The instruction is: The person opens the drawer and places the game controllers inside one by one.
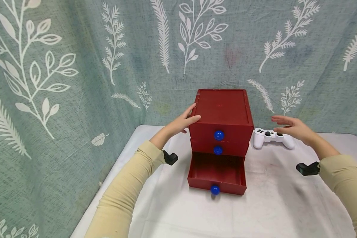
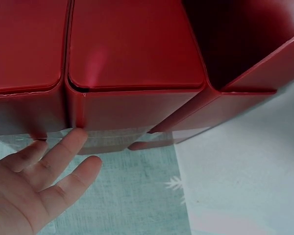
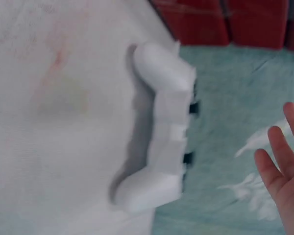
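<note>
A red cabinet (image 1: 221, 107) with three stacked drawers and blue round knobs stands on the table. Its bottom drawer (image 1: 217, 175) is pulled out and shows a bare inside; the upper two are closed. My left hand (image 1: 179, 124) rests against the cabinet's left side near the top edge, fingers spread, as the left wrist view also shows. To the right of the cabinet lies a white game controller (image 1: 259, 140) with black sticks. Over it hovers my right hand (image 1: 294, 128), fingers extended and loosely apart, holding nothing. In the right wrist view the controller (image 3: 154, 191) lies left of the fingers.
A white cloth (image 1: 214, 218) covers the table. Behind and to the left hangs a green curtain (image 1: 131, 59) with white leaf patterns, close behind the cabinet. The open drawer juts out toward the front.
</note>
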`<state>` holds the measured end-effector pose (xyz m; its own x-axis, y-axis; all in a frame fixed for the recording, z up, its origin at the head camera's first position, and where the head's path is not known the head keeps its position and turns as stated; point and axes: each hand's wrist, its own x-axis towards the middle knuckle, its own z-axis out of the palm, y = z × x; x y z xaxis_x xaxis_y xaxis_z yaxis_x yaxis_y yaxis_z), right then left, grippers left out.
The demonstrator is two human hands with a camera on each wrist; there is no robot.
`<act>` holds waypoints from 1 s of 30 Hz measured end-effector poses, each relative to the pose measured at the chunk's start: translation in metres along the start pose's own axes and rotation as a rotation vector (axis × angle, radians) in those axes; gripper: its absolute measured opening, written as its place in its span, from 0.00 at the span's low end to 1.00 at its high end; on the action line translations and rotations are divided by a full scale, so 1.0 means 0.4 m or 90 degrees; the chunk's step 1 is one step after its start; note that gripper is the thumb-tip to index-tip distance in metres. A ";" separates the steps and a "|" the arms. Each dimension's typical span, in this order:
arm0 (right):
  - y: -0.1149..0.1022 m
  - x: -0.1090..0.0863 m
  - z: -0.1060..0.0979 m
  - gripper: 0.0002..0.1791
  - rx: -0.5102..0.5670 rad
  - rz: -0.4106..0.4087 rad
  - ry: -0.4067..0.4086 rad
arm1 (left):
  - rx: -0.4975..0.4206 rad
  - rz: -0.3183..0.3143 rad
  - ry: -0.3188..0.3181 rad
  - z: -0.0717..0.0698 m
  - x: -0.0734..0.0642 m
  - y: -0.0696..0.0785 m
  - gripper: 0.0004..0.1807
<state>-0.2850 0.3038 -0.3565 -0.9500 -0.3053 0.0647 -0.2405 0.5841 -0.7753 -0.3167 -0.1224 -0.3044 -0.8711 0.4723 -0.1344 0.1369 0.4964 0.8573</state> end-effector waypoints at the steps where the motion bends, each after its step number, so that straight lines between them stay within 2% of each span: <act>1: 0.010 0.005 0.000 0.34 0.005 0.019 0.001 | 0.001 0.001 0.000 0.000 -0.001 0.000 0.38; 7: 0.074 0.021 0.003 0.44 0.042 0.089 0.021 | 0.008 -0.003 0.000 -0.001 -0.002 -0.001 0.38; 11: 0.112 0.020 0.011 0.47 0.033 0.108 0.034 | 0.003 -0.004 -0.001 -0.001 -0.001 -0.001 0.38; 16: 0.151 0.014 0.031 0.49 0.021 0.121 0.027 | 0.007 -0.003 0.002 -0.002 0.000 -0.001 0.38; 23: 0.185 0.000 0.055 0.51 0.036 0.153 0.027 | 0.011 -0.007 0.000 -0.002 0.002 -0.002 0.38; 30: 0.196 -0.004 0.063 0.52 0.040 0.169 0.041 | 0.008 -0.006 0.001 -0.002 0.000 -0.002 0.39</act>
<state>-0.2973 0.3310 -0.4332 -0.9893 -0.0987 -0.1078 0.0292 0.5893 -0.8074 -0.3173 -0.1235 -0.3048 -0.8732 0.4661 -0.1424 0.1336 0.5099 0.8498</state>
